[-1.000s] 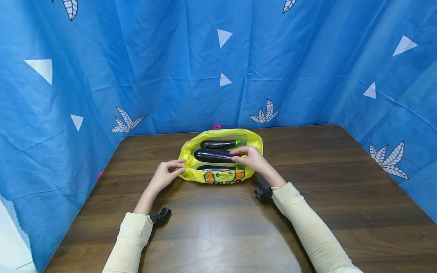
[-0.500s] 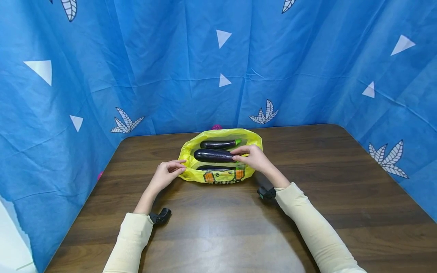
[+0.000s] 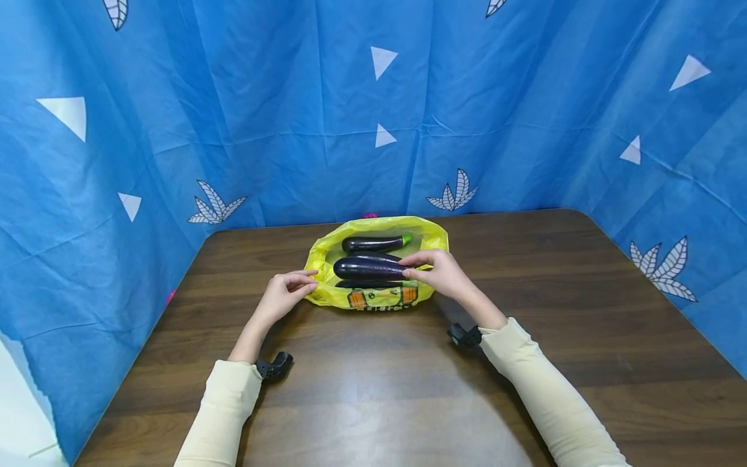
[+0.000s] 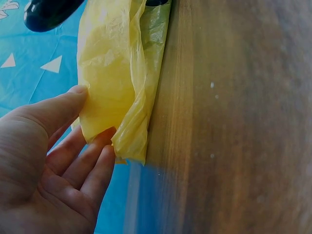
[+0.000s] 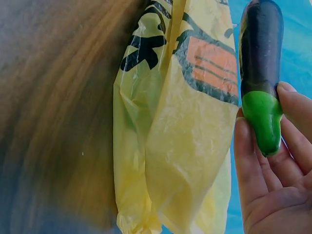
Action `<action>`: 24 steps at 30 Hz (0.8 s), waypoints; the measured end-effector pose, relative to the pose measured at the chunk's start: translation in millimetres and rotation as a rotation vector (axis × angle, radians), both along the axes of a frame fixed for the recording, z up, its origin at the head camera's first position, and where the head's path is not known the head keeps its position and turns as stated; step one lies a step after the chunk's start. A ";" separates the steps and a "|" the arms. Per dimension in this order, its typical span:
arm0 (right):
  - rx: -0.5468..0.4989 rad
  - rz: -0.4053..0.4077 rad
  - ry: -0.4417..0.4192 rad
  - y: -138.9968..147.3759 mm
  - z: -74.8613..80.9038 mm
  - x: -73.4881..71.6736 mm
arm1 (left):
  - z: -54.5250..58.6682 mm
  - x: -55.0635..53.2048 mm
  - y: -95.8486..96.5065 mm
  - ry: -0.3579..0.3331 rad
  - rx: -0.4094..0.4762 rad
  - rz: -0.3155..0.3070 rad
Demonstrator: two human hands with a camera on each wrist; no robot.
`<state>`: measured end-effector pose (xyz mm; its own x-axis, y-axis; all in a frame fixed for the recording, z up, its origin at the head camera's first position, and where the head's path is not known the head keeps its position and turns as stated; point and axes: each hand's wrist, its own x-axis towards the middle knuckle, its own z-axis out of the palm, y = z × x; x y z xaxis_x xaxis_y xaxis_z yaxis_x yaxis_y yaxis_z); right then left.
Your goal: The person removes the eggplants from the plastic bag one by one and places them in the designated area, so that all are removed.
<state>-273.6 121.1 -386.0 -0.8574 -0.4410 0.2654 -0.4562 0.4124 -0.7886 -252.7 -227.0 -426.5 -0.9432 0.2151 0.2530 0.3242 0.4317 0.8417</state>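
A yellow plastic bag (image 3: pixel 327 295) with printed orange and black figures lies wide-mouthed on the table. My left hand (image 3: pixel 283 297) pinches its left rim between thumb and fingers. With thumb and fingertips my right hand (image 3: pixel 440 275) grips a glossy dark purple eggplant (image 3: pixel 369 268) near its green cap. In the right wrist view that eggplant (image 5: pixel 263 53) shows above the bag's edge, its green stem end pointing to the palm. Its rounded tip (image 4: pixel 46 14) also appears over the bag in the left wrist view. Several other eggplants, one a back eggplant (image 3: pixel 371 244), lie within the bag.
The brown wooden table (image 3: pixel 554 292) stretches out on both sides and in front of the bag. Behind it hangs a blue curtain (image 3: pixel 327 117) with white triangles and leaf prints. Each wrist wears a black camera, such as the left camera (image 3: pixel 275 365).
My right hand has drawn slightly rightward and toward me with the held eggplant, which stands higher over the bag. Another eggplant shows just behind it. The left hand has stayed at the rim.
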 end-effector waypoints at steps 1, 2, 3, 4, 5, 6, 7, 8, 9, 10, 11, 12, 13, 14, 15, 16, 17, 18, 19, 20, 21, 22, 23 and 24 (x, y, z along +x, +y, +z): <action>-0.004 0.001 0.002 0.3 0.3 1.1 | -0.2 -0.3 -0.3 -0.001 -0.005 0.003; -0.007 0.001 0.002 0.4 0.5 2.2 | -0.3 -0.6 -0.5 0.000 -0.008 0.003; -0.009 0.003 0.003 0.5 0.7 3.2 | -0.4 -0.9 -0.7 -0.002 -0.007 0.003; -0.010 0.005 0.005 0.7 0.8 4.0 | -0.7 -1.4 -1.0 -0.003 -0.005 0.004; -0.010 0.005 0.008 0.8 1.0 4.9 | -1.0 -1.9 -1.2 0.002 -0.005 0.002; -0.013 0.007 0.008 1.1 1.0 5.8 | -0.7 -2.1 -1.1 0.007 0.000 -0.004; -0.014 0.010 0.008 1.5 1.4 6.9 | 2.6 -0.4 0.1 0.004 0.000 -0.008; -0.014 0.007 0.005 1.9 1.4 7.9 | 6.4 1.9 1.7 0.007 -0.001 -0.012; -0.012 0.004 0.005 2.3 1.3 9.0 | 10.5 4.6 3.5 0.010 -0.002 -0.015; -0.011 0.003 0.006 2.8 1.3 10.5 | 14.5 7.4 5.2 0.011 -0.006 -0.016; -0.013 0.003 0.010 3.2 1.4 12.0 | 18.7 10.1 7.0 0.011 -0.009 -0.018; -0.017 0.003 0.010 3.6 1.4 13.6 | 22.7 12.9 8.8 0.008 -0.014 -0.020; -0.017 -0.002 0.011 3.9 1.5 15.3 | 26.0 15.3 10.2 0.004 -0.021 -0.019; -0.016 -0.003 0.016 4.3 1.2 16.6 | 26.5 16.0 10.6 0.009 -0.025 -0.019; -0.020 -0.004 0.019 4.6 1.3 18.4 | 26.6 16.0 10.6 0.007 -0.024 -0.018; -0.021 -0.005 0.022 5.0 1.0 19.9 | 26.1 15.7 10.4 0.005 -0.022 -0.019; -0.021 -0.006 0.024 5.3 0.6 21.1 | 25.6 15.4 10.2 0.005 -0.022 -0.018; -0.017 -0.009 0.023 5.7 0.0 22.2 | 25.0 15.1 10.0 0.006 -0.021 -0.019; -0.015 -0.011 0.022 6.3 -0.7 23.4 | 24.5 14.8 9.8 0.007 -0.017 -0.019; -0.012 -0.011 0.022 6.9 -1.5 24.6 | 24.1 14.6 9.7 0.007 -0.013 -0.020; -0.012 -0.012 0.021 7.4 -2.2 25.9 | 23.4 14.3 9.7 0.008 -0.008 -0.023; -0.008 -0.013 0.024 8.2 -3.0 26.9 | 22.9 14.1 9.6 0.011 -0.007 -0.025; -0.008 -0.012 0.024 8.8 -3.7 28.1 | 22.4 13.9 9.6 0.014 -0.005 -0.026; -0.010 -0.012 0.022 9.6 -4.1 29.2 | 22.0 13.8 9.5 0.014 -0.003 -0.028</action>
